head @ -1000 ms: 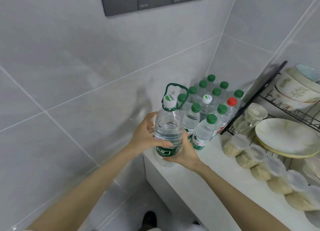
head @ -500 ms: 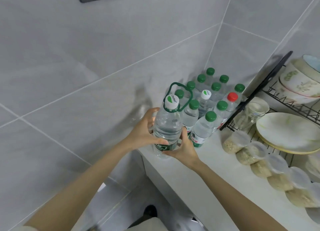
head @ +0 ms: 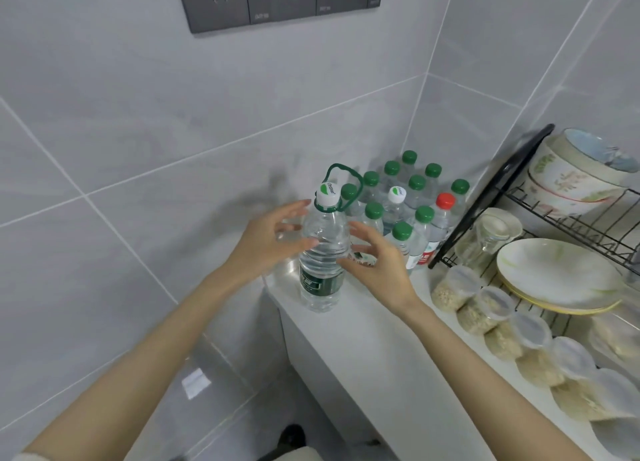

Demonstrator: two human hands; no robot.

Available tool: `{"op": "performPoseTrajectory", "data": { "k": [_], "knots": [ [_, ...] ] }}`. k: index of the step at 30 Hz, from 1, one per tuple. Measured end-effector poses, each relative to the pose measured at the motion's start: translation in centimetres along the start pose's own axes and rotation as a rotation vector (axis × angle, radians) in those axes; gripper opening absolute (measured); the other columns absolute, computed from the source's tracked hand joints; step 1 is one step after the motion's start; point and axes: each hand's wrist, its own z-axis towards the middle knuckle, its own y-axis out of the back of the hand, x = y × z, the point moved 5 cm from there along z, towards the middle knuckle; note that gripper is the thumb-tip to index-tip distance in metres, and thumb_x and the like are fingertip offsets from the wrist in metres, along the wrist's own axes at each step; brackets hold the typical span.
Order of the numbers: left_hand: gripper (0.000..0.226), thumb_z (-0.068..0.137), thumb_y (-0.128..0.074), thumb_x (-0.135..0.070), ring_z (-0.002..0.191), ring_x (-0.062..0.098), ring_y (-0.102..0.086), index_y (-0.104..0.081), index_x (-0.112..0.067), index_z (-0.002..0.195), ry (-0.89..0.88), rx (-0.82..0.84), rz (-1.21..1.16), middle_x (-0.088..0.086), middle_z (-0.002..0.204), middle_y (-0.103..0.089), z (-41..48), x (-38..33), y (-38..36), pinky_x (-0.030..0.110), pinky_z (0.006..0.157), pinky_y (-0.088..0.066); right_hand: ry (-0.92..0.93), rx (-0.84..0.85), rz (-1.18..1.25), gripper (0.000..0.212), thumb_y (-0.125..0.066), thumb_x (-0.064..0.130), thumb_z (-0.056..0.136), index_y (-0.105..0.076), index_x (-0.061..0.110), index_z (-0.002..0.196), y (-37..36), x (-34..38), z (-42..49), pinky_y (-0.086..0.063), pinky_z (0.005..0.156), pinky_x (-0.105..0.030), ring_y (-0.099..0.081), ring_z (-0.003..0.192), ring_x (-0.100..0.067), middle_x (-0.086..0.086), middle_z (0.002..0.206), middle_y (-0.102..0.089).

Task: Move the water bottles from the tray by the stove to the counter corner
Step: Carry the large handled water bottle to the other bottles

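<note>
— Grey tiled walls [head: 138, 114] meet in a corner, and a white counter [head: 381, 349] runs into it. What stands there?
— Near its front left edge, a large water bottle [head: 323, 252], upright, base on the counter. It has a white cap [head: 327, 194], and a green carry loop [head: 341, 165] stands up behind the cap.
— And the hands?
— One on each side. The left hand [head: 266, 242] has its fingers spread and nearly straight. Its thumb tip reaches across the front of the bottle, and the other fingers are apart from it. The right hand [head: 381, 266] is loosely spread too, fingers gently bent, just beside the bottle. Whether its fingertips touch the plastic I cannot tell. Neither hand wraps round anything.
— Behind the bottle?
— Small bottles [head: 401, 231] packed into the corner, touching one another. Most are green-capped, one has a red cap [head: 445, 201], and one is white-capped.
— To the right?
— A black wire dish rack [head: 485, 201] with stacked bowls [head: 571, 176] on top and a pale plate [head: 554, 273] lower down. Lidded tubs of grain [head: 491, 308] line the counter in front of it. A dark socket panel [head: 277, 0] sits high on the wall.
</note>
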Motion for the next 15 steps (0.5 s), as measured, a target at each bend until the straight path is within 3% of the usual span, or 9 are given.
{"op": "performPoseTrajectory", "data": {
  "k": [3,7,10,15],
  "knots": [
    [0.08,0.066,-0.086,-0.006,0.103,0.004,-0.063,-0.048,-0.039,0.129,-0.021,-0.002,0.009,-0.022,0.11,-0.062,0.1,-0.3,-0.8,0.016,0.084,-0.053,0.061,-0.053,0.018,0.077,-0.082,0.001,0.072,-0.046,0.02,0.137,-1.5,0.8,-0.1,-0.046,0.076,-0.005,-0.055,0.104,0.014,0.019,0.125,-0.055],
    [0.08,0.066,-0.083,0.003,0.108,0.011,-0.061,-0.047,-0.042,0.122,-0.035,-0.046,-0.013,-0.01,0.114,-0.063,0.6,0.4,-1.2,0.011,0.078,-0.052,0.069,-0.127,0.013,0.083,-0.086,0.005,0.067,-0.045,0.024,0.136,-2.3,0.3,0.2,-0.049,0.084,-0.012,-0.056,0.109,-0.002,0.03,0.122,-0.049],
    [0.08,0.069,-0.081,0.003,0.106,-0.002,-0.06,-0.045,-0.037,0.128,-0.038,-0.051,-0.026,-0.005,0.122,-0.061,0.9,0.6,-1.3,0.012,0.08,-0.052,0.079,-0.134,-0.003,0.084,-0.087,0.008,0.065,-0.044,0.021,0.137,-2.4,0.0,0.8,-0.046,0.095,-0.016,-0.055,0.112,-0.006,0.016,0.126,-0.053],
    [0.085,0.069,-0.079,0.007,0.097,-0.021,-0.056,-0.037,-0.034,0.132,-0.07,-0.037,0.022,-0.02,0.114,-0.055,2.7,0.5,-1.1,0.003,0.079,-0.045,0.092,-0.143,-0.031,0.085,-0.088,0.006,0.063,-0.045,0.019,0.135,-2.2,0.2,2.3,-0.041,0.089,-0.006,-0.051,0.11,0.008,0.007,0.129,-0.053]
  ]
}}
